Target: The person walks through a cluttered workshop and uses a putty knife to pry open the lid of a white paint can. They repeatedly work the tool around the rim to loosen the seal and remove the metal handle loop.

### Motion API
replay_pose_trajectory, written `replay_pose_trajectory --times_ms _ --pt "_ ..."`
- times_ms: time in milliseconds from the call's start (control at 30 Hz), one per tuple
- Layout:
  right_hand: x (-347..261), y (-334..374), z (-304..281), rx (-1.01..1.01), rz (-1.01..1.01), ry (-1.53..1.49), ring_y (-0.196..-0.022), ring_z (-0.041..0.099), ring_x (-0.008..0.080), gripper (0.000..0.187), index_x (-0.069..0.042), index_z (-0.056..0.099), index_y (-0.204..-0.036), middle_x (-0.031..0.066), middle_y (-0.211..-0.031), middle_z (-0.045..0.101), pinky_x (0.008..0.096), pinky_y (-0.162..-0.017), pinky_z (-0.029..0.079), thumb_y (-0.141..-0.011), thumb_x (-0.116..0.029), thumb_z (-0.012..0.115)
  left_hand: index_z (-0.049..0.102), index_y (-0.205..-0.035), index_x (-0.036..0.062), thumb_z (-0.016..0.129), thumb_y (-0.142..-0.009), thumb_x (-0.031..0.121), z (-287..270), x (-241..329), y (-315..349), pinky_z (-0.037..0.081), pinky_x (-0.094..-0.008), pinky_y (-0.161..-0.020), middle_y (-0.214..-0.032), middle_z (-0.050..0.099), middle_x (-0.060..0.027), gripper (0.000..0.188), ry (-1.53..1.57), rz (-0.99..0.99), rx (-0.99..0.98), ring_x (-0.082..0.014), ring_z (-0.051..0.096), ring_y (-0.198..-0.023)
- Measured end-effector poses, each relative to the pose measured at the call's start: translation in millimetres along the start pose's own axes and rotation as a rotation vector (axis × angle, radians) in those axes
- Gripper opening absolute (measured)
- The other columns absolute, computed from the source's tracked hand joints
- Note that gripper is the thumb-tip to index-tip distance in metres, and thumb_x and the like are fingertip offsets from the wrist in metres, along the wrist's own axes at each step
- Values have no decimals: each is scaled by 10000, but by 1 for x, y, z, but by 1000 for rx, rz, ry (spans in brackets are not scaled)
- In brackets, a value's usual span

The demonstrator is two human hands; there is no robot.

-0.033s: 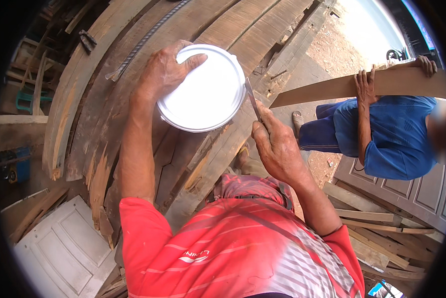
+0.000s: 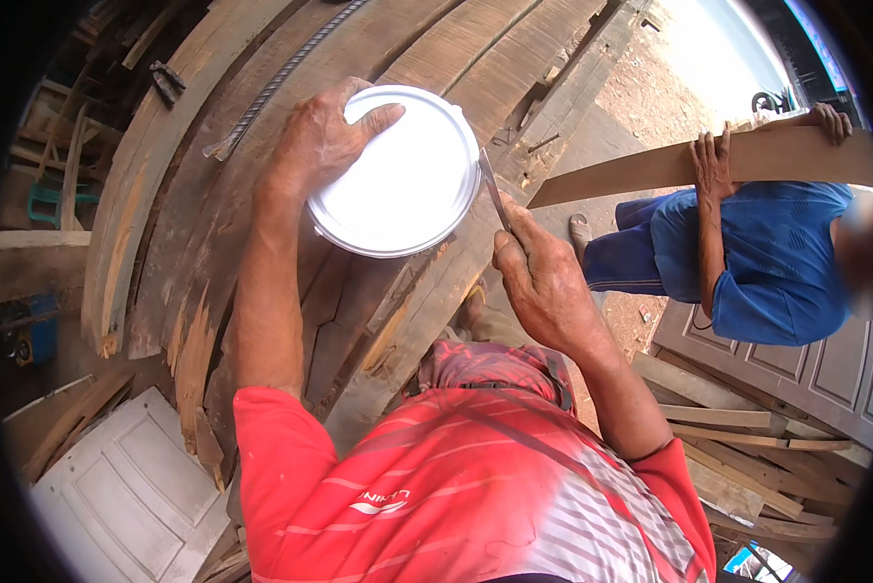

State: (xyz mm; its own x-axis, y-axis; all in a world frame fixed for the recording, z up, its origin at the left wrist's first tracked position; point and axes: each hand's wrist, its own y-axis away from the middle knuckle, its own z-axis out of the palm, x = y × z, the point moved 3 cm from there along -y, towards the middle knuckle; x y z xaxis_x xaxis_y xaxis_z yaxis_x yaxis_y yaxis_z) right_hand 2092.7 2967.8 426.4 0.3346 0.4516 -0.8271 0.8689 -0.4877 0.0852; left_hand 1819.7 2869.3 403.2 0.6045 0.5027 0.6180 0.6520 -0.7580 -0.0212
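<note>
A white round bucket (image 2: 397, 175), seen from above with its lid on, stands on the planks in front of me. My left hand (image 2: 325, 136) is closed on the bucket's left rim, with the thumb lying across the lid and the fingers hidden over the side. In my right hand (image 2: 548, 277) is a knife (image 2: 496, 194) with a narrow metal blade; the fist hides its handle. The blade points away from me, and its tip meets the right edge of the lid.
Thick wooden planks (image 2: 495, 68) form the work surface, with a ribbed steel bar (image 2: 281, 78) lying on them. At right, a co-worker in a blue shirt (image 2: 767, 253) holds a long board (image 2: 640, 175). A panelled white door (image 2: 130, 486) and scrap timber (image 2: 747, 457) lie around.
</note>
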Motion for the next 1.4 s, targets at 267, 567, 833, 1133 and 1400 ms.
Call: replay_pose_trajectory --times_ms 267,567,833,1133,1400 --pt "-3 -15 3 -3 149 21 -790 536 212 462 95 564 -1376 121 -827 549 376 -735 466 -1079 -242 456 685 -1340 64 657 -914 707 8 -15 -8 650 -476 -772 -1011 774 -222 772 -9 137 97 -309 788 -850" --pt "-4 -20 6 33 97 64 -652 517 125 443 70 587 -1364 36 -703 527 337 -630 470 -1092 -255 457 693 -1300 -5 729 -930 569 2 -8 -5 654 -453 -788 -1033 767 -257 684 5 199 96 -335 792 -899" --pt "-11 -27 -3 -8 124 107 -1073 699 454 456 95 576 -1390 347 -1103 699 493 -990 510 -1043 -187 488 697 -1290 -9 739 -935 531 3 -10 -5 659 -447 -761 -1034 766 -263 647 -1 243 150 -330 795 -862" --pt "-5 -29 4 -3 144 72 -895 708 460 470 59 485 -1458 327 -973 698 528 -904 519 -1040 -157 496 686 -1328 22 692 -928 646 1 -5 -4 646 -440 -751 -1011 778 -221 741 72 93 63 -304 790 -851" --pt "-9 -27 5 -49 108 130 -1045 621 581 481 84 482 -1419 421 -1050 643 604 -954 478 -999 -148 514 701 -1299 37 696 -945 605 0 -7 -2 647 -417 -737 -985 783 -197 670 77 101 83 -282 793 -849"
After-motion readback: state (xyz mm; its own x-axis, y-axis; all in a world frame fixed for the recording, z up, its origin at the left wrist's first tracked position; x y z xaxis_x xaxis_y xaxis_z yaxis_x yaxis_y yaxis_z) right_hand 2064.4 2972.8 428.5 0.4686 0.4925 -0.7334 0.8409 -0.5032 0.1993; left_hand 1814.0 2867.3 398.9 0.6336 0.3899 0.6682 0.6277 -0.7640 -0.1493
